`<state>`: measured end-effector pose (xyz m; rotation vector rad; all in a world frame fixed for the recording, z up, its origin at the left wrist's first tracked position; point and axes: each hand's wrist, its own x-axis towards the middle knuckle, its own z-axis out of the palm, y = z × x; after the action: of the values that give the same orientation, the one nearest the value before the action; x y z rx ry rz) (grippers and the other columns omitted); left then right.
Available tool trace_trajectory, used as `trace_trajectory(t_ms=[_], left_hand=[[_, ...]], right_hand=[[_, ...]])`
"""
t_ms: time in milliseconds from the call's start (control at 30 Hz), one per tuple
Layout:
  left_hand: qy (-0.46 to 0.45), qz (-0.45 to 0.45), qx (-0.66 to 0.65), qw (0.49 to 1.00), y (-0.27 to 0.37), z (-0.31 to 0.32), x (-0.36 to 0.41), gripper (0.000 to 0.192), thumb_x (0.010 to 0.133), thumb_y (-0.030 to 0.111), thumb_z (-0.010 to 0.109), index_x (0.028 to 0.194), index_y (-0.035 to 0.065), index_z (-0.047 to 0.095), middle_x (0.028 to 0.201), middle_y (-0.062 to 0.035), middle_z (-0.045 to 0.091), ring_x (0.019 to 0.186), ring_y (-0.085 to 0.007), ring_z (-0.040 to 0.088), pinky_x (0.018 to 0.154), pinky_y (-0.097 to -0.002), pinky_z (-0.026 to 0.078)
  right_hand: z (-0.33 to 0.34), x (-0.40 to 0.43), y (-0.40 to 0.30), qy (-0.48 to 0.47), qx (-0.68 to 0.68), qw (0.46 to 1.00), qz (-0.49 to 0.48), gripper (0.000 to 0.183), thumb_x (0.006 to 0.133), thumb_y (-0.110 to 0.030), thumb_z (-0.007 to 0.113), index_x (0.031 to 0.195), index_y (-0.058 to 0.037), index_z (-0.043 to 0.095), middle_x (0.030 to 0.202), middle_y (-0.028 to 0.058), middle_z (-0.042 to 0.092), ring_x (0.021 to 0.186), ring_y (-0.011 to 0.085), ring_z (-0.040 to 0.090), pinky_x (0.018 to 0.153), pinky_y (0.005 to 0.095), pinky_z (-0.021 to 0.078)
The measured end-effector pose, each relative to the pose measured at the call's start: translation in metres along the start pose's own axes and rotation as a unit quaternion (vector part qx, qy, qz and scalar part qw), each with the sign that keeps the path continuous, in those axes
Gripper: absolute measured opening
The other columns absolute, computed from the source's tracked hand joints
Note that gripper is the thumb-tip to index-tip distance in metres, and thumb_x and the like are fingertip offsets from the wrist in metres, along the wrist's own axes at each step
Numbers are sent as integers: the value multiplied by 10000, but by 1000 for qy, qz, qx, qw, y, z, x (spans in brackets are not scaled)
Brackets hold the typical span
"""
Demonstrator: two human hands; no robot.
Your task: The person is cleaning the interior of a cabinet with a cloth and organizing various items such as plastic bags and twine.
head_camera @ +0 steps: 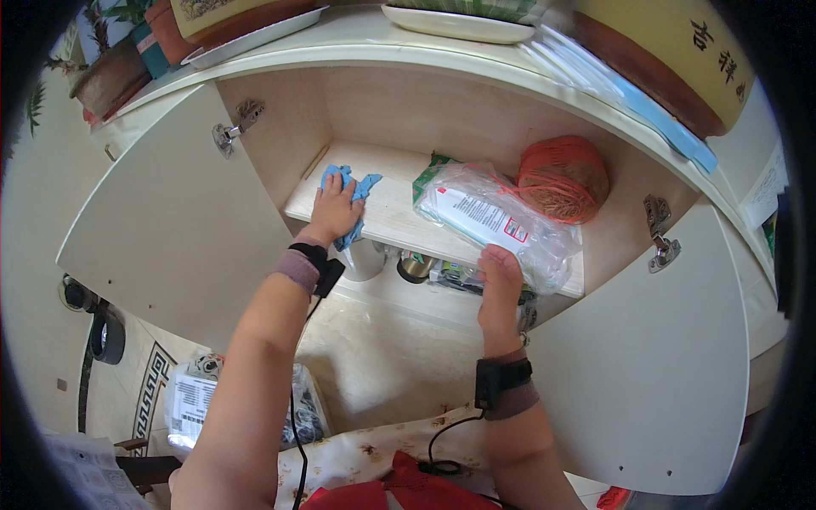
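Note:
My left hand (336, 210) presses a crumpled blue cloth (364, 186) onto the left part of a pale wooden shelf (395, 204) in an open cabinet. Part of the cloth hangs over the shelf's front edge. My right hand (500, 280) is at the near edge of a clear plastic bag (472, 204) holding a white and light-blue package with printed writing. Whether its fingers grip the bag is hidden. The bag lies on the right of the shelf, its near end overhanging the edge. Behind it sits a ball of red-orange cord (564, 178).
Cabinet doors stand open at left (178, 223) and right (650, 370). Under the shelf are a white container (363, 261) and a metal cylinder (415, 266). Potted plants (115, 76) line the top. A labelled parcel (191, 401) lies on the floor; black cables (294, 427) trail from my wrists.

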<state>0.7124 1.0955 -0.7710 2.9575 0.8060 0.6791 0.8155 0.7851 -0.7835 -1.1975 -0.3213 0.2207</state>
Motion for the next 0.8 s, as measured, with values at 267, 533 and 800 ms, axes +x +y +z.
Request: trace_trajectory(t_ms=[267, 533, 800], left_hand=[[-29, 142, -96, 985, 76, 6, -15, 510, 887, 308, 455, 1289, -6, 471, 1357, -216, 463, 1304, -343, 393, 1092, -496, 255], [-73, -68, 32, 994, -18, -9, 7, 552, 907, 367, 389, 1349, 41, 435, 1441, -167, 386, 1361, -307, 319, 1120, -498, 186], [-6, -39, 30, 999, -19, 16, 15, 514, 853, 307, 483, 1228, -43, 508, 1307, -264, 485, 1251, -394, 426, 1052, -469, 325]], right_hand=[[9, 8, 7, 53, -232, 956, -171, 179, 809, -51, 596, 980, -5, 619, 936, 111, 633, 867, 217, 589, 798, 331, 457], [1, 11, 5, 10, -337, 931, -142, 143, 752, -103, 648, 889, -61, 652, 873, 99, 656, 925, 299, 577, 825, 399, 444], [5, 8, 4, -22, -391, 902, -182, 140, 746, -158, 665, 878, -110, 665, 891, 84, 653, 945, 300, 571, 844, 418, 405]])
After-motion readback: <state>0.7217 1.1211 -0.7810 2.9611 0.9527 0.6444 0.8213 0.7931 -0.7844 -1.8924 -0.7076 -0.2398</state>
